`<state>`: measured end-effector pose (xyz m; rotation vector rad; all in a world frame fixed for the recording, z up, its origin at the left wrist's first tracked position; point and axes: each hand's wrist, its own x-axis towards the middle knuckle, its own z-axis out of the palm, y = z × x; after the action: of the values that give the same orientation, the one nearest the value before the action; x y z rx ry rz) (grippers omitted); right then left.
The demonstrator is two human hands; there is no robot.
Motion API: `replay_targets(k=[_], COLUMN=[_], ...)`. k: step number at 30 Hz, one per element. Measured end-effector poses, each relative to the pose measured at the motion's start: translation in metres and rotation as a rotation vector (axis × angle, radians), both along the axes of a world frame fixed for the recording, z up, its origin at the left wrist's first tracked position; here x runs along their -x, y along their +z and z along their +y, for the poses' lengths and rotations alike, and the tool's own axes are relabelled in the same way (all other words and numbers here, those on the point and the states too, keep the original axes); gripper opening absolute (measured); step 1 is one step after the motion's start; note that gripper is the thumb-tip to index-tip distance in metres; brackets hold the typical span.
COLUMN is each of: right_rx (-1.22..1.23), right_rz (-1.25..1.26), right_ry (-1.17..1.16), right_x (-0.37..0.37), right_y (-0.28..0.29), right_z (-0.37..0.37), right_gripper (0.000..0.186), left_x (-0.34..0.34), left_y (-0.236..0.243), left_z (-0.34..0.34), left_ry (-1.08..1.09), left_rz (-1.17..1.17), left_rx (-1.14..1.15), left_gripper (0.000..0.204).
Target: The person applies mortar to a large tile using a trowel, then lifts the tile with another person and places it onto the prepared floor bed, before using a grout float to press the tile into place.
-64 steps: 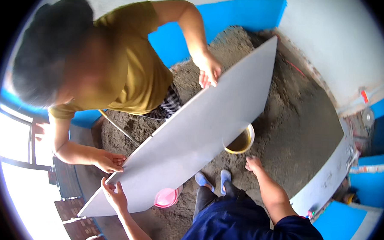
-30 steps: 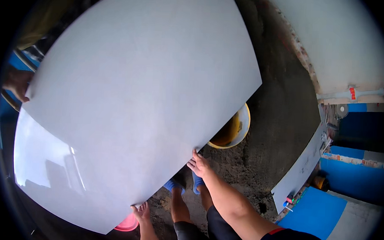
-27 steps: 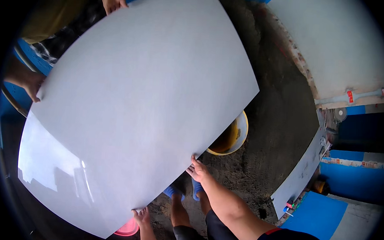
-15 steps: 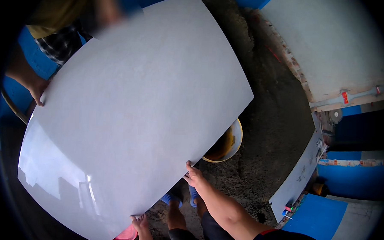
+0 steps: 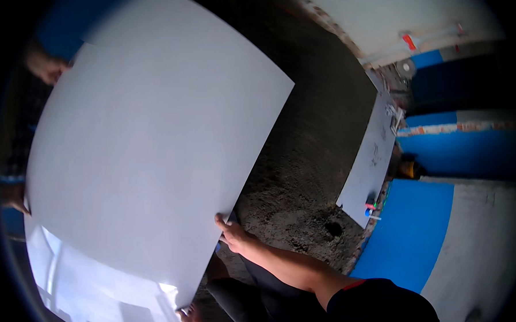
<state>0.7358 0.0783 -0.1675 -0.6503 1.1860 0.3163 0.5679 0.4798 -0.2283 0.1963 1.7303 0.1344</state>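
Nearest, at the bottom edge of the frame: left hand [image 5: 189,318], closed narrowly on the rim of a large pale slab [image 5: 156,128], finger detail lost in shadow. Higher, below centre: right hand [image 5: 232,233], thumb over the upper face, fingers curled at the same edge. Between slab and lower right: dark-clad legs [image 5: 246,293], close beside the near edge. Compared with the preceding view: slab lying farther left, right-hand edge steeper, bucket and pink basin no longer visible. Camera also swung, hence slab's own turn not separable. In judgement: a load shared by two people, best turned at matched pace. Across it, at upper left and lower left: co-worker's upper hand [image 5: 46,68] and co-worker's lower hand [image 5: 15,197], both blurred or dim, both at the opposite edge; firmness of grip impossible to tell. Tightest margins: left side, against the co-worker, and lower centre, against the legs. Widest room: right of centre, over dark rough ground [image 5: 323,123], bounded by a pale flat sheet [image 5: 367,163] with small red and blue objects [image 5: 371,206] at its lower end. Farthest: blue wall section [image 5: 410,225] at right, off-white wall [image 5: 385,17] at upper right.
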Motion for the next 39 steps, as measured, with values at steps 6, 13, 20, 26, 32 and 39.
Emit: replay_targets(k=[6,13,20,26,32,39], right_rx=[0.134,0.3,0.154,0.106,0.118,0.085], right_rz=[0.007,0.061,0.277,0.112,0.149,0.109], right_ry=[-0.05,-0.154,-0.236,-0.326,-0.212,-0.284], right_x=[0.027,0.109,0.208,0.278,0.336,0.372], right_y=[0.077,0.129,0.193,0.208,0.223,0.266], right_z=[-0.034,-0.044,-0.054,-0.065,-0.131,-0.262], right_gripper=[0.058,0.073,0.064,0.065,0.07,0.064], left_x=[-0.027,0.021,0.055,0.051,0.07,0.071], left_y=[0.14,0.219,0.306,0.361,0.391,0.395], left_z=[-0.027,-0.057,-0.082,-0.145,-0.266,-0.396], left_ry=[-0.241,-0.646,-0.894,-1.044,-1.207,-1.256], left_rz=[-0.014,-0.017,-0.068,-0.24,-0.356,-0.421], left_rx=[0.214,0.207,0.184,0.134,0.132,0.128], left_gripper=[0.035,0.034,0.034,0.033,0.033,0.033])
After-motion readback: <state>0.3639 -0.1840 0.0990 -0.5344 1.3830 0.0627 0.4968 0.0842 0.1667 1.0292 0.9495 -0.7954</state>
